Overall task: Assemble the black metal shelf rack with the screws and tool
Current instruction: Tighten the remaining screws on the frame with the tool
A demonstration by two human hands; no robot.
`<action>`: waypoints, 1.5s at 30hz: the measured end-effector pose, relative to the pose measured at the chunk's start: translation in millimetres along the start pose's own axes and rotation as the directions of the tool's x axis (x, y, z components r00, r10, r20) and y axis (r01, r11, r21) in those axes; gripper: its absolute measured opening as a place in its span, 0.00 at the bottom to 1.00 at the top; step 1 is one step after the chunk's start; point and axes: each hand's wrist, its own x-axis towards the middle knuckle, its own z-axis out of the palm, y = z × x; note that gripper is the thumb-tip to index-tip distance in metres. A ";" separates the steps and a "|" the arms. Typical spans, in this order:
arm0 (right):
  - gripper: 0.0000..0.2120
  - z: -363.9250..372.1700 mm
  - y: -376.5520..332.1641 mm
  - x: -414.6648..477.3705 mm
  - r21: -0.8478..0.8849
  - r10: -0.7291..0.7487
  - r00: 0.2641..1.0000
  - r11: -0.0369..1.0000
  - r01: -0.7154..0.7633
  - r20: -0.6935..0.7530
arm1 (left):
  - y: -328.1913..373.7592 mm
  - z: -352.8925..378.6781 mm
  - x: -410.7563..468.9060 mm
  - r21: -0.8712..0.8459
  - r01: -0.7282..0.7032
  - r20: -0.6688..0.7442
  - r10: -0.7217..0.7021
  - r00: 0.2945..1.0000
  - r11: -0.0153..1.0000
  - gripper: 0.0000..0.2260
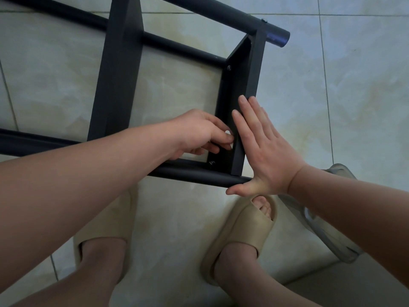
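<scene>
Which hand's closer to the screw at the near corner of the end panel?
Left. The left hand curls its fingers against the inner face of the end panel, right beside the screw. The right hand lies flat on the outer face, with the panel between.

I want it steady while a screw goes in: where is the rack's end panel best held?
Press flat on the end panel, on its outer face, coming from the right, outside the rack. It stands on edge, its screws on the inner face where the left hand is. The right hand lies flat there, thumb by the near tube.
</scene>
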 end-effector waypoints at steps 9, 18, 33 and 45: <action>0.63 0.0 -0.1 -0.2 -0.006 -0.002 1.000 1.000 0.002 -0.001 | -2.2 -3.8 1.2 0.056 0.027 -0.002 -0.027 1.000 0.998 0.05; 0.63 -0.8 -1.1 -0.2 -0.001 0.001 1.000 1.000 -0.001 0.004 | -1.4 -0.5 1.7 0.008 -0.001 0.006 0.001 1.000 1.000 0.04; 0.63 -2.0 -1.7 0.2 -0.011 -0.001 1.000 1.000 0.002 0.013 | -3.1 -2.6 1.4 0.087 -0.014 0.078 0.008 0.997 0.996 0.07; 0.63 -1.6 -1.3 -0.4 -0.007 0.002 1.000 1.000 -0.002 0.014 | -3.6 -18.6 -2.1 0.306 -0.132 0.209 0.069 0.976 0.943 0.09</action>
